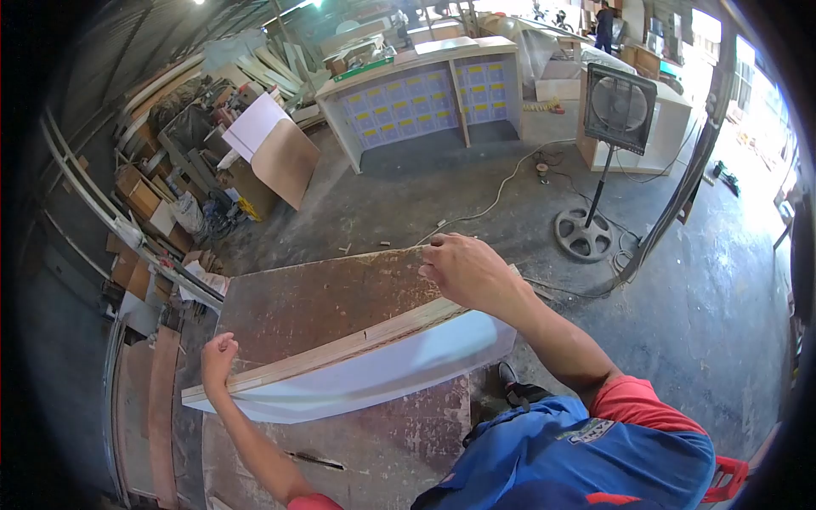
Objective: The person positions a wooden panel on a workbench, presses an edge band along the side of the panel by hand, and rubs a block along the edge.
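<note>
A long curved panel with a glossy white face and layered plywood edges lies across the worn brown workbench. My left hand is above the panel's left end, its fingers curled closed with the thumb near the fingertips. Over the far edge near the right end is my right hand, the fingers bent down and pressed together. What either hand pinches, if anything, is hidden or too small to make out. A dark slot cuts the bench top close to my left forearm.
Beyond the bench stand a large cabinet frame and a black pedestal fan. Cables trail over the concrete floor. Leaning boards and piled scrap line the left. A person in dark clothes is far back.
</note>
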A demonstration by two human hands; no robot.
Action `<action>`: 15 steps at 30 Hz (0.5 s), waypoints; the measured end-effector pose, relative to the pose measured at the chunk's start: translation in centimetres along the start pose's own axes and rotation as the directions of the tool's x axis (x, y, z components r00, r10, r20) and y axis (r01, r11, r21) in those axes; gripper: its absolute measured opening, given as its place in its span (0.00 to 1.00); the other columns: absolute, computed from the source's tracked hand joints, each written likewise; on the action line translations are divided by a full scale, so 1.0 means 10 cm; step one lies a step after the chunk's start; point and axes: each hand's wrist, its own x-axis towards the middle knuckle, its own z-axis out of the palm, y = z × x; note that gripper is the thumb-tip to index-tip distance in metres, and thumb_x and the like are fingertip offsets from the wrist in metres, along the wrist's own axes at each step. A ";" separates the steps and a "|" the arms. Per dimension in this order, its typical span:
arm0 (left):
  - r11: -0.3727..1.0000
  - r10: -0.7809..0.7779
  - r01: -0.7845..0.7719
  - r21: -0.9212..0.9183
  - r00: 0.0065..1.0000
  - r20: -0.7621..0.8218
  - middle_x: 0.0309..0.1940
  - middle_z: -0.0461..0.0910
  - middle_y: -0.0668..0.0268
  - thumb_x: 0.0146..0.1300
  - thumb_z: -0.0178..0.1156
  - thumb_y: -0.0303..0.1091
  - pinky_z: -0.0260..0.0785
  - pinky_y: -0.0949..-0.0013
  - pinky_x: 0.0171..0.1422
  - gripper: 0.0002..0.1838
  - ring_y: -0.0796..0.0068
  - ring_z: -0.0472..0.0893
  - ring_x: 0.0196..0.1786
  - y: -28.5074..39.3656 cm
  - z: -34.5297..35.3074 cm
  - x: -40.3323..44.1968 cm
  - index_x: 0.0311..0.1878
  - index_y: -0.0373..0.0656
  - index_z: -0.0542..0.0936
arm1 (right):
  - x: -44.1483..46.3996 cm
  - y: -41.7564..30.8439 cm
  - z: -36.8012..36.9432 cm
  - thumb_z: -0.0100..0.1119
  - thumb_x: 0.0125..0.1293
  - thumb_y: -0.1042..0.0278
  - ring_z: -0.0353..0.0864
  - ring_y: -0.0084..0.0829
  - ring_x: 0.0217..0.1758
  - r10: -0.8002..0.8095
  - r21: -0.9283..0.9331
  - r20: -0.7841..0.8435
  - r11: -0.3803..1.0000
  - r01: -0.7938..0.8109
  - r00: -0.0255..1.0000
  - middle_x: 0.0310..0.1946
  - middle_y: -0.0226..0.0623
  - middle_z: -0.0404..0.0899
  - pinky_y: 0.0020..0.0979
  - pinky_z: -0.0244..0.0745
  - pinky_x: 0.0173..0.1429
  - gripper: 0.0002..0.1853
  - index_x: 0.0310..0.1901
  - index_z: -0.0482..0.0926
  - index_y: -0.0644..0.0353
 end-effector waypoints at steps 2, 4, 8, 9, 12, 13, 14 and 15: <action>0.999 -0.009 0.008 0.035 1.000 0.008 0.42 0.88 0.51 0.59 0.64 0.35 0.76 0.64 0.55 0.22 0.63 0.87 0.46 0.00 0.00 0.00 0.55 0.33 0.83 | -0.03 -0.07 -0.04 0.60 0.68 0.67 0.82 0.47 0.50 -0.026 -0.024 -0.057 0.999 0.024 0.998 0.40 0.47 0.81 0.45 0.79 0.51 0.10 0.41 0.83 0.66; 1.000 0.004 -0.004 0.013 1.000 0.021 0.43 0.88 0.52 0.59 0.64 0.34 0.76 0.64 0.55 0.22 0.64 0.87 0.46 -0.06 0.01 0.01 0.56 0.33 0.83 | -0.07 -0.09 -0.05 0.60 0.67 0.69 0.82 0.47 0.50 -0.059 -0.095 -0.073 0.994 0.052 0.996 0.40 0.46 0.81 0.45 0.79 0.50 0.09 0.42 0.82 0.66; 0.996 -0.086 0.085 0.004 0.996 0.037 0.43 0.88 0.52 0.59 0.64 0.34 0.76 0.64 0.55 0.22 0.64 0.87 0.45 -0.11 -0.01 0.00 0.55 0.33 0.84 | -0.19 -0.14 -0.09 0.59 0.67 0.71 0.83 0.44 0.49 -0.131 -0.209 -0.137 0.973 0.101 0.982 0.40 0.43 0.81 0.45 0.79 0.48 0.08 0.42 0.79 0.66; 0.998 -0.061 0.062 -0.021 0.998 0.034 0.43 0.88 0.53 0.59 0.64 0.34 0.76 0.65 0.54 0.22 0.65 0.87 0.45 -0.22 0.02 0.04 0.55 0.34 0.84 | -0.20 -0.15 -0.12 0.59 0.67 0.71 0.83 0.44 0.49 -0.136 -0.205 -0.137 0.973 0.106 0.981 0.40 0.43 0.81 0.45 0.79 0.48 0.08 0.42 0.79 0.66; 0.999 -0.031 0.032 -0.023 0.999 0.023 0.42 0.88 0.53 0.59 0.64 0.34 0.76 0.65 0.54 0.21 0.65 0.87 0.45 -0.29 0.03 0.08 0.55 0.35 0.84 | -0.19 -0.17 -0.17 0.59 0.67 0.71 0.83 0.44 0.47 -0.013 0.002 -0.051 1.000 0.013 0.999 0.39 0.43 0.81 0.44 0.79 0.48 0.08 0.42 0.79 0.66; 1.000 -0.021 0.021 -0.012 1.000 0.024 0.42 0.88 0.54 0.59 0.64 0.34 0.76 0.65 0.54 0.21 0.66 0.86 0.45 -0.28 0.03 0.09 0.55 0.35 0.84 | -0.19 -0.17 -0.16 0.58 0.67 0.71 0.84 0.44 0.47 -0.034 -0.015 -0.057 0.999 0.033 0.998 0.39 0.43 0.81 0.43 0.79 0.48 0.07 0.42 0.79 0.66; 1.000 -0.020 0.020 -0.006 1.000 0.020 0.42 0.88 0.54 0.59 0.64 0.34 0.76 0.65 0.54 0.21 0.66 0.86 0.45 -0.27 0.02 0.09 0.55 0.35 0.84 | -0.19 -0.16 -0.15 0.58 0.67 0.71 0.84 0.44 0.46 -0.053 -0.033 -0.063 0.998 0.051 0.997 0.39 0.43 0.80 0.43 0.79 0.48 0.07 0.42 0.79 0.66; 0.999 -0.026 0.026 -0.028 1.000 0.004 0.42 0.88 0.54 0.59 0.64 0.34 0.76 0.65 0.54 0.21 0.65 0.86 0.45 -0.25 0.03 0.08 0.55 0.35 0.84 | -0.18 -0.15 -0.14 0.58 0.67 0.71 0.84 0.44 0.46 -0.054 -0.031 -0.066 0.998 0.052 0.996 0.39 0.43 0.80 0.43 0.79 0.48 0.07 0.42 0.79 0.66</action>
